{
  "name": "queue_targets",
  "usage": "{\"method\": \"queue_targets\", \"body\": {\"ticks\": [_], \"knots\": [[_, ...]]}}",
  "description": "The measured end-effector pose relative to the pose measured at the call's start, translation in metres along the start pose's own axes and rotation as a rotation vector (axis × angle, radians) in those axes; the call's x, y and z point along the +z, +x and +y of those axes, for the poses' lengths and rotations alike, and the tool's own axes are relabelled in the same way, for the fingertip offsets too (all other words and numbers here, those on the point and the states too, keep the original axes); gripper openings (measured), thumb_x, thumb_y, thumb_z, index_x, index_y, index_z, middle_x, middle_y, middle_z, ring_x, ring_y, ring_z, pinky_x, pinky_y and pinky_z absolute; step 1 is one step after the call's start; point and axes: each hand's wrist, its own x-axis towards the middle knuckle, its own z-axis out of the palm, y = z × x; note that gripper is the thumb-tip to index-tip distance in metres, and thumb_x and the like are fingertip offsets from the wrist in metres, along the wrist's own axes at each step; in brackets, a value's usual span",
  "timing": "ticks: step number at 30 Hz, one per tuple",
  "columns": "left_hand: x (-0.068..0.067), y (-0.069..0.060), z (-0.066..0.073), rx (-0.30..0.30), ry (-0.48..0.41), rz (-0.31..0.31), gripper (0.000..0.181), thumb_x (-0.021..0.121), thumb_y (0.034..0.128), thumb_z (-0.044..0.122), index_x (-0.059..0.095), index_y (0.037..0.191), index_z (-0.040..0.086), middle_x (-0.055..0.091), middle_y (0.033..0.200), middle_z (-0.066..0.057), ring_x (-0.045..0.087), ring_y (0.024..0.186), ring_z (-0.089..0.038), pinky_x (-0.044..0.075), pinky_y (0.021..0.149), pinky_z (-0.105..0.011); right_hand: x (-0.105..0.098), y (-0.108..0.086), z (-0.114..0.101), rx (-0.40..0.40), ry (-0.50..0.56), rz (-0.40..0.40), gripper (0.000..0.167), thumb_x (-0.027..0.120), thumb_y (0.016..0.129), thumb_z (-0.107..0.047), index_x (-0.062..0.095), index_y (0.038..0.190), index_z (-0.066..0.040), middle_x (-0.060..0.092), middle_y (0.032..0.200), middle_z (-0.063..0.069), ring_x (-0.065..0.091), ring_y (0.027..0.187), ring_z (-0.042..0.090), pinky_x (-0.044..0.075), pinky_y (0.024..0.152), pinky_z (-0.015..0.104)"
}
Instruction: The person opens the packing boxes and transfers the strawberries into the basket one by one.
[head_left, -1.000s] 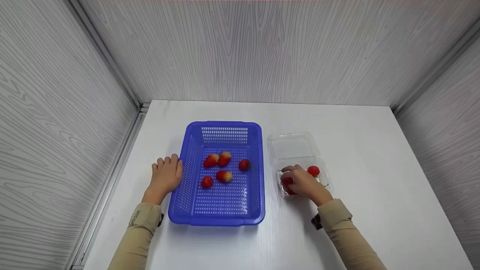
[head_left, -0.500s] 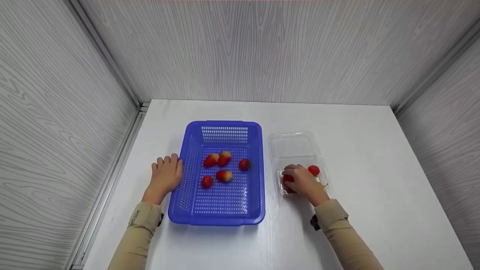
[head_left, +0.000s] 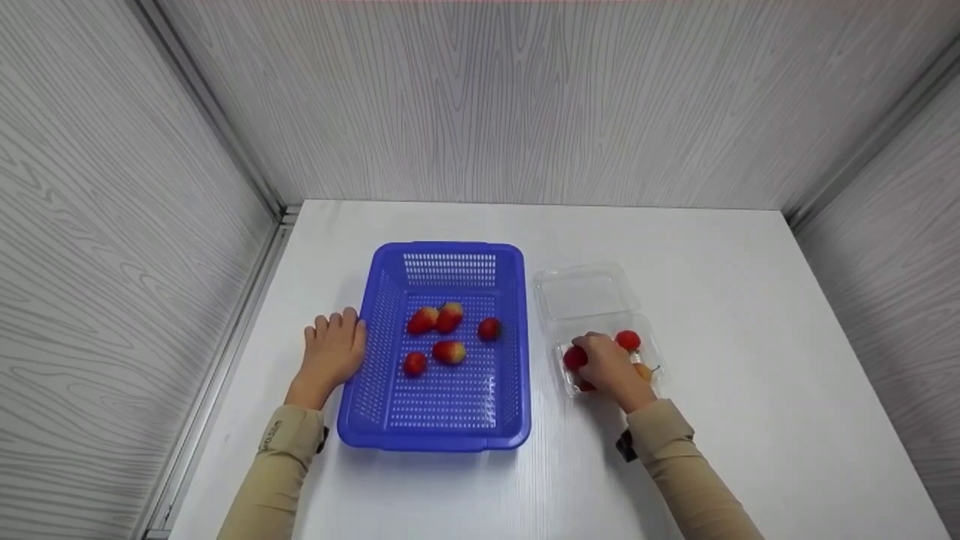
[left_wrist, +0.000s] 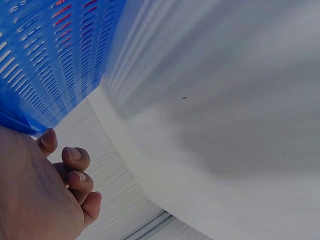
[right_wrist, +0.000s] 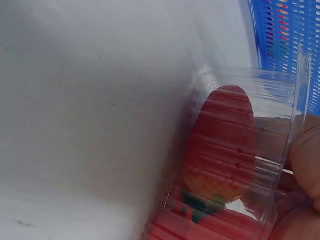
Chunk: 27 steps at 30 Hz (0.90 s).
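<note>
My left hand [head_left: 331, 352] is beside the left wall of a blue plastic basket [head_left: 517, 375], its thumb side touching the rim. In the left wrist view its fingers [left_wrist: 75, 157] hang loosely bent below the basket wall. My right hand [head_left: 609, 364] reaches into a clear hinged box [head_left: 656, 345] and its bent fingers grip a red fruit [head_left: 575, 357]. The part of that fruit under the fingers is hidden. Through the clear box wall, the right wrist view shows a strawberry [right_wrist: 220, 145] with green leaves, and red fruit below it.
Several red fruits lie in the basket, among them a strawberry [head_left: 449, 352] with a pale end. Inside the box, another red fruit [head_left: 628, 340] and a yellowish fruit [head_left: 643, 372] sit right of the hand. The box's lid [head_left: 585, 292] lies folded back. Pale walls surround the white table [head_left: 720, 300].
My right hand has shifted slightly within the box, its fingers drawing together at the red fruit, and more of the yellowish fruit shows. My left hand and the basket stay in place.
</note>
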Motion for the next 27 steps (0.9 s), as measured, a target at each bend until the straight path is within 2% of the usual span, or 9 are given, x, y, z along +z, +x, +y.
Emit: {"method": "queue_targets", "body": {"ticks": [3,8,12,16,21,27], "knots": [[-0.001,0.001,0.000,0.005,0.002,0.003,0.028,0.034,0.1057,0.024,0.045,0.105,-0.002,0.049,0.092,-0.021,0.041,0.088,-0.041,0.029,0.075,-0.054,-0.001,-0.001,0.000,0.015,0.019,0.041,0.035,0.073,0.080,0.003,0.067,0.114,0.007,0.066,0.099,0.019,0.062,0.088,0.032,0.053,0.084,0.046],[-0.001,0.001,0.000,-0.005,0.000,-0.018,0.030,0.032,0.1056,0.026,0.044,0.107,-0.002,0.048,0.094,-0.022,0.041,0.090,-0.042,0.029,0.077,-0.055,-0.007,-0.003,-0.004,0.099,0.076,0.092,0.039,0.078,0.084,-0.014,0.066,0.115,0.006,0.065,0.101,0.019,0.062,0.088,0.032,0.054,0.080,0.047],[-0.001,0.000,-0.002,-0.010,-0.001,-0.028,0.031,0.031,0.1058,0.026,0.044,0.109,-0.002,0.049,0.095,-0.023,0.040,0.091,-0.042,0.029,0.078,-0.055,-0.015,-0.004,-0.011,0.123,0.111,0.149,0.041,0.075,0.084,-0.012,0.063,0.117,0.009,0.065,0.102,0.022,0.061,0.091,0.034,0.053,0.082,0.048],[-0.001,0.000,-0.002,-0.006,0.001,-0.021,0.031,0.032,0.1057,0.026,0.044,0.108,-0.002,0.049,0.095,-0.023,0.041,0.090,-0.042,0.029,0.077,-0.055,-0.024,-0.005,-0.023,0.096,0.140,0.241,0.037,0.073,0.081,-0.005,0.063,0.114,0.010,0.067,0.099,0.022,0.062,0.086,0.033,0.053,0.080,0.046],[-0.001,0.000,-0.001,-0.007,0.004,-0.015,0.030,0.033,0.1058,0.026,0.045,0.108,-0.002,0.050,0.095,-0.024,0.042,0.091,-0.043,0.030,0.078,-0.056,-0.034,-0.006,-0.045,0.026,0.212,0.346,0.034,0.075,0.081,-0.007,0.065,0.110,0.007,0.069,0.092,0.018,0.063,0.075,0.027,0.054,0.071,0.042],[0.000,0.002,-0.001,-0.010,0.014,-0.020,0.031,0.031,0.1057,0.026,0.044,0.107,-0.002,0.049,0.094,-0.023,0.041,0.090,-0.042,0.030,0.077,-0.056,-0.036,-0.004,-0.078,-0.088,0.296,0.405,0.032,0.078,0.081,-0.009,0.067,0.108,0.004,0.070,0.089,0.013,0.065,0.067,0.024,0.056,0.064,0.037]]}}
